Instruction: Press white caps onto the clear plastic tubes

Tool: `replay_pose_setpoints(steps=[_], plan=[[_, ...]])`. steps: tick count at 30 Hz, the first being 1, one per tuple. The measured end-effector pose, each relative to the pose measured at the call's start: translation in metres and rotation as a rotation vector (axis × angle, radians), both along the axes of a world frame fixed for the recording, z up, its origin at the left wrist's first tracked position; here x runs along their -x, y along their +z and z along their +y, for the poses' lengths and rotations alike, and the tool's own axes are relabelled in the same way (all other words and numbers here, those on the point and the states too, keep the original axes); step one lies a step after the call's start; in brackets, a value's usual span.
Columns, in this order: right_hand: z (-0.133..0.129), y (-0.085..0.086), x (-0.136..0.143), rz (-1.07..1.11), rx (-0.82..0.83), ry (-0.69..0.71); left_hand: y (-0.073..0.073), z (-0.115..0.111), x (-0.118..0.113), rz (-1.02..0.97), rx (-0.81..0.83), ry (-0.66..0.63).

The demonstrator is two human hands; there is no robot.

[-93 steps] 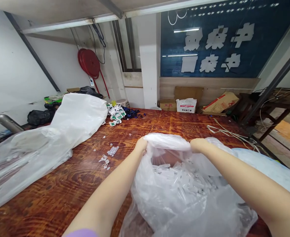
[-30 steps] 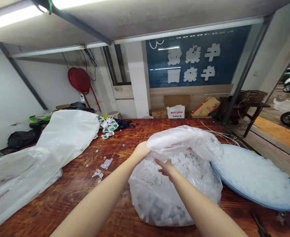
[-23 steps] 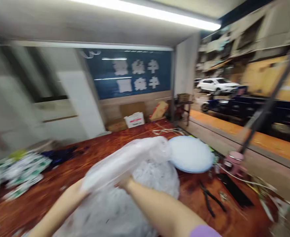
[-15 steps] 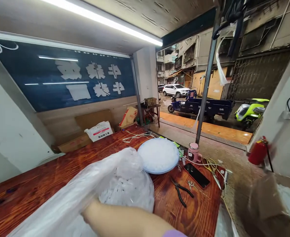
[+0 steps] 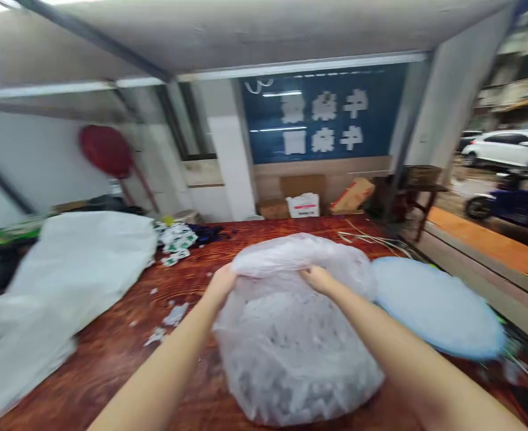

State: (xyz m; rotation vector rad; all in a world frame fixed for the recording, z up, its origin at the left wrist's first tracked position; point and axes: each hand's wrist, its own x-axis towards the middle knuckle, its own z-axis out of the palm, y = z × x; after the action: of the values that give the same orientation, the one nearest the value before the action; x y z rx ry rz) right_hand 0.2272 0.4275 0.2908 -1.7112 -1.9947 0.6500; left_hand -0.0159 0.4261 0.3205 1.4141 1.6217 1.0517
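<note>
A large clear plastic bag (image 5: 300, 359) stands on the reddish wooden table, filled with many small whitish pieces that I cannot make out. My left hand (image 5: 225, 280) is closed on the bag's rim at its left side. My right hand (image 5: 316, 279) grips the same rim near the middle, its fingers partly hidden by the plastic. The bag's upper edge bunches up behind both hands. Right of the bag, close against it, is a round tray (image 5: 439, 305) with a pale blue rim, heaped with white material.
A white sheet or sack (image 5: 84, 269) spreads over the table's left end. Patterned green-and-white cloth (image 5: 176, 240) and small scraps (image 5: 175, 314) lie beside it. Behind the table are a white printed bag (image 5: 303, 206) and cardboard (image 5: 273, 209). A metal post (image 5: 403, 149) rises at the back right.
My view has swung left. Both hands now hold the bag's rim, where earlier one arm reached across it. The long loose plastic has been gathered, and the bag's mouth is spread wider.
</note>
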Motion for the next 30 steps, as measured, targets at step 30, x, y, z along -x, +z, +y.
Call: replay_pose_setpoints(steps=[30], plan=[[0.009, -0.007, -0.024, -0.076, -0.241, 0.042, -0.005, -0.011, 0.023, -0.139, -0.025, 0.02]])
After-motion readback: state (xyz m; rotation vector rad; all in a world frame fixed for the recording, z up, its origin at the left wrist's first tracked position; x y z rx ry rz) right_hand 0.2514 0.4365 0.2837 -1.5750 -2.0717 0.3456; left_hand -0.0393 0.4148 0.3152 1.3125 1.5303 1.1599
